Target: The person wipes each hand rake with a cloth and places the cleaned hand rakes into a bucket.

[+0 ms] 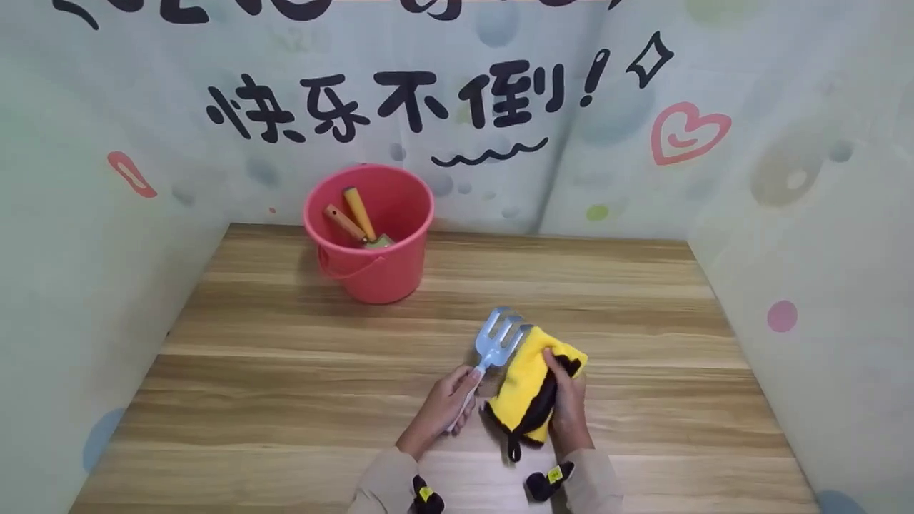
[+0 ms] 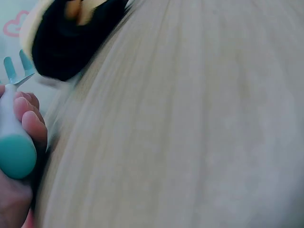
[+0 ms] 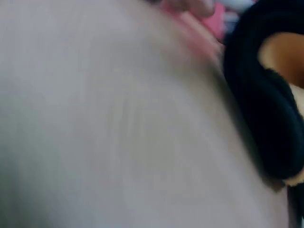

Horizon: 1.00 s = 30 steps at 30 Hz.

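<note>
Over the bench (image 1: 285, 400), the left hand (image 1: 437, 410) has its fingers curled round the handle (image 2: 18, 154) of the fork (image 1: 492, 350), the safe place to hold something that looks light and stiff. Just beside it, the right hand (image 1: 569, 410) grips the cloth (image 1: 520, 385), thumb on top; that should be soft, floppy, easily bunched anywhere. Black writing (image 1: 413, 103) on the backdrop (image 1: 500, 203) reads 快乐不倒!, the line above being cut off.

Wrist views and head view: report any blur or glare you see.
Head view: fork and cloth fairly crisp, pale sheen on the tabletop near bottom centre. Left wrist view: tabletop grain streaky and smeared, the fork's handle clearer. Right wrist view: heavily blurred, tabletop grain almost washed out.
</note>
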Tool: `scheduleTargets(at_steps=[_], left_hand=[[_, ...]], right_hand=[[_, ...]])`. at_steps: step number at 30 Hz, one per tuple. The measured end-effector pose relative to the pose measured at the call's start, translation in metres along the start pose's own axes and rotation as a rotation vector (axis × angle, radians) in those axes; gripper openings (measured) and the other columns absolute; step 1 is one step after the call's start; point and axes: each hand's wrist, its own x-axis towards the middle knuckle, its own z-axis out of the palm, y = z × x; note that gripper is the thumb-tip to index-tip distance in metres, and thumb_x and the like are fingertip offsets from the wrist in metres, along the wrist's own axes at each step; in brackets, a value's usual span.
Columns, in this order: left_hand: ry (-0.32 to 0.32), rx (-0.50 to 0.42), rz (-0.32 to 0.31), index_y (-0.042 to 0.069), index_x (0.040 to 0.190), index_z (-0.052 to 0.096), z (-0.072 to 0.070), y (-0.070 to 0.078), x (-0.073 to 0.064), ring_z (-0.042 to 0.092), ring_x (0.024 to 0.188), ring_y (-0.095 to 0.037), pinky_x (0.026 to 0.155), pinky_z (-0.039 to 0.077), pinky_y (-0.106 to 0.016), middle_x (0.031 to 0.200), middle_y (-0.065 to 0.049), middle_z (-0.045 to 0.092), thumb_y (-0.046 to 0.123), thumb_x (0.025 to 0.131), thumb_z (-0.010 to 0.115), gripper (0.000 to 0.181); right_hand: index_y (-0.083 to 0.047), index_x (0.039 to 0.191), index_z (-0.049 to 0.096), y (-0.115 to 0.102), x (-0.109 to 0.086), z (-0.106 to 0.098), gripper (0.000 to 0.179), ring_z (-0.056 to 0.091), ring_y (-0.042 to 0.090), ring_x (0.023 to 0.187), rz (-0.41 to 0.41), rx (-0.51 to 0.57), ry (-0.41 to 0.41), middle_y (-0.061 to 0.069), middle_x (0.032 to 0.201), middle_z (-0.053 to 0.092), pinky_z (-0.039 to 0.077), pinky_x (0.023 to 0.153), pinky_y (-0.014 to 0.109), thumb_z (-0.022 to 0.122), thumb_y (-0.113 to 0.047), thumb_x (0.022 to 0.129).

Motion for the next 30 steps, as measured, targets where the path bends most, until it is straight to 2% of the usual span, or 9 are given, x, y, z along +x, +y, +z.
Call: scheduleTargets(at_steps=[3, 6, 8, 11, 17, 22, 26, 29, 30], left_hand=[[0.000, -0.007, -0.009, 0.002, 0.104, 0.052, 0.000, -0.005, 0.004, 0.038, 0.036, -0.008, 0.030, 0.034, -0.021, 0.056, -0.001, 0.046, 0.044, 0.097, 0.043, 0.044], [-0.001, 0.010, -0.002, 0.007, 0.103, 0.054, 0.002, -0.007, 0.007, 0.039, 0.035, -0.009, 0.029, 0.034, -0.022, 0.055, -0.001, 0.046, 0.047, 0.096, 0.044, 0.042], [0.000, 0.040, 0.013, 0.011, 0.102, 0.055, 0.004, -0.007, 0.008, 0.038, 0.034, -0.008, 0.029, 0.034, -0.022, 0.054, -0.001, 0.046, 0.048, 0.095, 0.044, 0.039], [0.014, 0.100, 0.037, 0.016, 0.100, 0.056, 0.006, -0.007, 0.009, 0.039, 0.033, -0.008, 0.029, 0.036, -0.023, 0.052, 0.000, 0.047, 0.048, 0.095, 0.044, 0.035], [0.037, 0.142, 0.076, 0.016, 0.097, 0.054, 0.008, -0.008, 0.009, 0.041, 0.034, -0.010, 0.031, 0.038, -0.024, 0.052, -0.001, 0.046, 0.043, 0.097, 0.043, 0.029], [0.055, 0.141, 0.099, 0.013, 0.098, 0.055, 0.008, -0.009, 0.008, 0.042, 0.034, -0.011, 0.030, 0.038, -0.025, 0.053, -0.005, 0.048, 0.036, 0.099, 0.043, 0.025], [0.063, 0.127, 0.090, 0.014, 0.099, 0.057, 0.007, -0.008, 0.008, 0.039, 0.032, -0.011, 0.029, 0.035, -0.024, 0.053, -0.006, 0.048, 0.039, 0.098, 0.045, 0.028], [0.048, 0.133, 0.078, 0.018, 0.100, 0.058, 0.005, -0.009, 0.008, 0.038, 0.033, -0.009, 0.030, 0.035, -0.022, 0.053, -0.001, 0.048, 0.044, 0.095, 0.046, 0.030], [0.045, 0.139, 0.079, 0.017, 0.101, 0.059, 0.005, -0.005, 0.006, 0.038, 0.033, -0.008, 0.030, 0.035, -0.022, 0.053, -0.001, 0.047, 0.043, 0.096, 0.047, 0.029]], right_hand=[[-0.005, 0.097, 0.056, -0.002, 0.002, -0.004, 0.023, 0.066, 0.016, 0.073, 0.050, -0.140, -0.130, 0.003, 0.080, 0.067, 0.056, 0.071, 0.030, 0.070, -0.018, 0.083], [0.000, 0.101, 0.058, -0.003, 0.004, -0.003, 0.028, 0.065, 0.016, 0.076, 0.047, -0.245, -0.230, 0.003, 0.084, 0.066, 0.056, 0.073, 0.030, 0.072, -0.007, 0.079], [0.002, 0.104, 0.058, -0.004, 0.006, -0.001, 0.033, 0.064, 0.016, 0.079, 0.032, -0.305, -0.275, 0.004, 0.087, 0.065, 0.055, 0.075, 0.029, 0.074, -0.004, 0.076], [0.005, 0.107, 0.059, -0.002, 0.007, 0.004, 0.038, 0.062, 0.014, 0.082, -0.001, -0.390, -0.291, 0.003, 0.090, 0.064, 0.053, 0.078, 0.026, 0.076, -0.003, 0.073], [0.004, 0.111, 0.058, 0.002, 0.003, 0.018, 0.044, 0.061, 0.010, 0.083, -0.045, -0.534, -0.274, 0.004, 0.094, 0.064, 0.053, 0.076, 0.024, 0.078, -0.013, 0.075], [0.002, 0.103, 0.060, 0.003, 0.001, 0.022, 0.044, 0.060, 0.009, 0.077, -0.058, -0.621, -0.220, 0.003, 0.088, 0.063, 0.052, 0.072, 0.022, 0.080, -0.023, 0.073], [0.003, 0.103, 0.060, 0.003, 0.002, 0.022, 0.043, 0.058, 0.008, 0.079, -0.098, -0.610, -0.135, 0.004, 0.089, 0.063, 0.050, 0.074, 0.020, 0.081, -0.018, 0.071], [0.005, 0.105, 0.059, 0.002, 0.002, 0.021, 0.043, 0.056, 0.005, 0.079, -0.135, -0.567, -0.068, 0.003, 0.090, 0.062, 0.048, 0.075, 0.018, 0.080, -0.010, 0.070], [0.007, 0.105, 0.059, -0.001, -0.001, 0.023, 0.043, 0.056, 0.005, 0.079, -0.143, -0.555, -0.050, 0.003, 0.089, 0.062, 0.048, 0.075, 0.017, 0.079, -0.007, 0.070]])
